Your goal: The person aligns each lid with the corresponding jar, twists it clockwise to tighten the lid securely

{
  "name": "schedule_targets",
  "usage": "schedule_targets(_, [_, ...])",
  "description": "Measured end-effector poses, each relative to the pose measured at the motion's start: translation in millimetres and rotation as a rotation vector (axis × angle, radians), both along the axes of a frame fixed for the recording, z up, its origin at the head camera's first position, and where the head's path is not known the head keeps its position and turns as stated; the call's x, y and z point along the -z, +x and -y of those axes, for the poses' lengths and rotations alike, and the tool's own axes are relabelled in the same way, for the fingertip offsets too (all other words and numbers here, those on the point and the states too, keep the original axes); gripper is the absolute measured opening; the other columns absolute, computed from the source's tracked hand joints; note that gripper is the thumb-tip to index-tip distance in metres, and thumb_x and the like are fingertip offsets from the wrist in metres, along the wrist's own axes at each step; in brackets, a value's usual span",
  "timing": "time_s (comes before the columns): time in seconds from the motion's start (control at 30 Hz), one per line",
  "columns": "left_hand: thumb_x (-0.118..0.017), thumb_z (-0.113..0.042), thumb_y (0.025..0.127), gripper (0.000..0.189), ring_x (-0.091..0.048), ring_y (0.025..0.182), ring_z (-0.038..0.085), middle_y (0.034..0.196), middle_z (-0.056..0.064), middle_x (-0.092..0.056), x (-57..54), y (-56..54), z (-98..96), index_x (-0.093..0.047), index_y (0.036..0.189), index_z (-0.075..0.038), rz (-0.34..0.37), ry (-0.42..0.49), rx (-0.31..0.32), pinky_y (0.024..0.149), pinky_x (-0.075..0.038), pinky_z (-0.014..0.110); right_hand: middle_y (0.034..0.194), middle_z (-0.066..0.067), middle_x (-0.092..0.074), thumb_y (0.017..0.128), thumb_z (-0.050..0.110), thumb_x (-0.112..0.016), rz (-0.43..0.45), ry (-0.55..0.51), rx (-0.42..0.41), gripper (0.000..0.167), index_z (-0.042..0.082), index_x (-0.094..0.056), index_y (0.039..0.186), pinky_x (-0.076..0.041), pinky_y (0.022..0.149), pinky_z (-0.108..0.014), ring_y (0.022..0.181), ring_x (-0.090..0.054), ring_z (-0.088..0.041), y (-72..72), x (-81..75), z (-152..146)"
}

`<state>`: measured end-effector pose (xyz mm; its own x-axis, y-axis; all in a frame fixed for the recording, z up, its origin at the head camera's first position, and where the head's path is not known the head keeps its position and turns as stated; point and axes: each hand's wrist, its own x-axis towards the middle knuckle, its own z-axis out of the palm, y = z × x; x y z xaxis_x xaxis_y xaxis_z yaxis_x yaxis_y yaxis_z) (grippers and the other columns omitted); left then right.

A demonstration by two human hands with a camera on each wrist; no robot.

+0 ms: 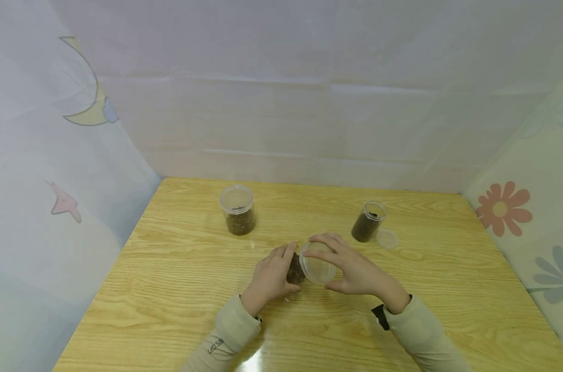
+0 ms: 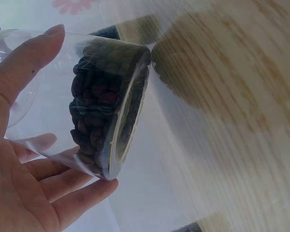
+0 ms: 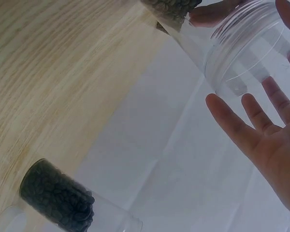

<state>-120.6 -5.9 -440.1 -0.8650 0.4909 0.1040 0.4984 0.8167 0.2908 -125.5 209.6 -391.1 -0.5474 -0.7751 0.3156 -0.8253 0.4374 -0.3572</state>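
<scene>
A clear plastic jar [image 2: 53,125], partly filled with dark red-brown beans [image 2: 99,96], leans to the right at the table's middle. My left hand [image 1: 273,273] grips its side, thumb on one side and fingers on the other. In the left wrist view its base [image 2: 130,116] is tilted, one edge at or close to the tabletop. Around the jar's clear lid [image 1: 320,266], at its right-hand end, my right hand [image 1: 348,263] curls its thumb and fingers. The right wrist view shows fingertips [image 3: 217,104] at the lid's edge; the palm stands apart from it.
A wide clear jar [image 1: 239,212] of brown grains stands at the back left. Farther right is a narrow jar [image 1: 367,225] of black beans with its top uncovered, a small round lid [image 1: 386,238] lying beside it. The wooden table [image 1: 179,268] meets cloth-covered walls [image 1: 281,113].
</scene>
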Motion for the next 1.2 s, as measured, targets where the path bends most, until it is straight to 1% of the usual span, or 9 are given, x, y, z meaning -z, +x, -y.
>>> schedule_targets(0.23, [-0.084, -0.042, 0.058, 0.097, -0.052, 0.111, 0.027, 0.124, 0.013, -0.051, 0.0, -0.1, 0.0, -0.033, 0.134, -0.009, -0.007, -0.004, 0.003, 0.076, -0.051, 0.036, 0.136, -0.010, -0.036, 0.061, 0.017, -0.085, 0.047, 0.014, 0.042, 0.081, 0.014, -0.046, 0.131, -0.042, 0.090, -0.047, 0.124, -0.032, -0.030, 1.6, 0.2, 0])
schedule_targets(0.43, [-0.083, -0.043, 0.059, 0.097, -0.051, 0.112, 0.027, 0.126, 0.013, -0.050, -0.9, -0.5, -0.7, -0.032, 0.134, -0.009, 0.010, -0.019, 0.003, 0.077, -0.051, 0.037, 0.135, -0.012, -0.036, 0.065, 0.023, -0.083, 0.096, 0.021, 0.106, 0.080, 0.015, -0.044, 0.134, -0.043, 0.090, -0.047, 0.125, -0.032, -0.031, 3.4, -0.1, 0])
schedule_targets(0.6, [-0.083, -0.044, 0.060, 0.096, -0.051, 0.112, 0.026, 0.125, 0.013, -0.050, -0.5, -0.4, -0.6, -0.033, 0.134, -0.009, 0.002, -0.021, 0.005, 0.077, -0.051, 0.037, 0.132, -0.013, -0.038, 0.066, 0.029, -0.082, 0.129, 0.024, 0.161, 0.079, 0.014, -0.044, 0.134, -0.043, 0.089, -0.047, 0.123, -0.034, -0.032, 4.7, -2.1, 2])
schedule_targets(0.73, [-0.083, -0.043, 0.059, 0.097, -0.051, 0.112, 0.026, 0.125, 0.013, -0.050, -0.1, -0.2, -0.4, -0.032, 0.134, -0.009, -0.004, -0.015, 0.008, 0.077, -0.051, 0.037, 0.128, -0.012, -0.041, 0.067, 0.035, -0.080, 0.122, 0.020, 0.206, 0.078, 0.013, -0.045, 0.132, -0.046, 0.083, -0.043, 0.114, -0.042, -0.029, 6.1, -1.8, 4])
schedule_targets(0.83, [-0.083, -0.042, 0.059, 0.097, -0.051, 0.112, 0.026, 0.125, 0.013, -0.050, 0.3, -0.4, -0.4, -0.032, 0.134, -0.009, -0.002, -0.009, 0.007, 0.077, -0.051, 0.037, 0.123, -0.014, -0.044, 0.068, 0.040, -0.078, 0.104, 0.008, 0.242, 0.076, 0.010, -0.047, 0.131, -0.049, 0.071, -0.034, 0.099, -0.048, -0.025, 6.5, 0.1, 6])
schedule_targets(0.93, [-0.083, -0.042, 0.059, 0.097, -0.050, 0.112, 0.026, 0.125, 0.013, -0.050, 0.5, -0.4, -0.5, -0.032, 0.135, -0.009, 0.005, -0.002, 0.007, 0.078, -0.051, 0.038, 0.118, -0.014, -0.047, 0.070, 0.044, -0.076, 0.094, -0.003, 0.290, 0.074, 0.008, -0.048, 0.129, -0.049, 0.066, -0.032, 0.090, -0.051, -0.022, 7.1, 1.1, 8])
schedule_targets(1.0, [-0.084, -0.042, 0.059, 0.097, -0.050, 0.112, 0.026, 0.125, 0.013, -0.050, 0.4, -0.3, -0.5, -0.032, 0.135, -0.009, 0.008, 0.001, 0.007, 0.078, -0.050, 0.038, 0.115, -0.013, -0.049, 0.071, 0.045, -0.074, 0.109, -0.009, 0.331, 0.073, 0.008, -0.049, 0.128, -0.050, 0.067, -0.034, 0.088, -0.054, -0.023, 8.1, 1.2, 10])
schedule_targets(1.07, [-0.084, -0.042, 0.059, 0.097, -0.050, 0.112, 0.027, 0.125, 0.013, -0.050, 0.4, -0.3, -0.5, -0.032, 0.135, -0.009, 0.010, 0.003, 0.007, 0.078, -0.050, 0.038, 0.112, -0.012, -0.051, 0.072, 0.047, -0.073, 0.125, -0.010, 0.374, 0.073, 0.007, -0.049, 0.128, -0.049, 0.073, -0.040, 0.091, -0.055, -0.025, 9.0, 1.2, 12])
schedule_targets(1.2, [-0.083, -0.042, 0.060, 0.096, -0.050, 0.112, 0.026, 0.124, 0.013, -0.051, 0.1, -0.2, -0.3, -0.032, 0.135, -0.009, 0.011, 0.004, 0.004, 0.078, -0.051, 0.038, 0.112, -0.013, -0.052, 0.075, 0.048, -0.069, 0.165, 0.009, 0.445, 0.072, 0.004, -0.048, 0.129, -0.049, 0.075, -0.044, 0.092, -0.057, -0.029, 10.9, -0.3, 16])
